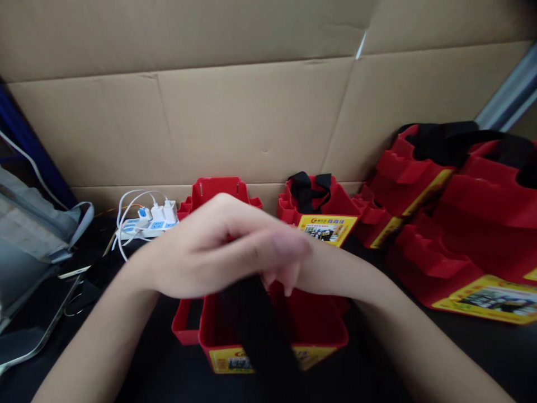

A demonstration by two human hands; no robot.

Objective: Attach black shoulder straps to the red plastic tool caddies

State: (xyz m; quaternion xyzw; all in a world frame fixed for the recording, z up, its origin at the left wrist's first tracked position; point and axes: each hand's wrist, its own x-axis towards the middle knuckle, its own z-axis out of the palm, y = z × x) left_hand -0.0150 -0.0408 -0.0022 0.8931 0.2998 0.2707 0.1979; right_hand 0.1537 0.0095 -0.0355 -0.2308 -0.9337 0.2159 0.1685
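Note:
Directly in front of me is a red plastic tool box [274, 330], open at the top, with a yellow printed label on its front. A wide black strap [264, 336] runs across it toward me. Above the box, my left hand [218, 254] is closed round the upper end of the strap, its thumb pointing right. My right hand [285, 277] reaches in behind the left one. It is mostly hidden, with only some blurred fingertips showing, so I cannot see what it holds.
Another red box [218, 187] stands behind my hands. To its right are a red box with a strap [323, 190] and several stacked ones [453, 218]. At left are a power strip [155, 226] with white plugs and a grey bag [36, 224]. Cardboard [251, 123] forms the back wall.

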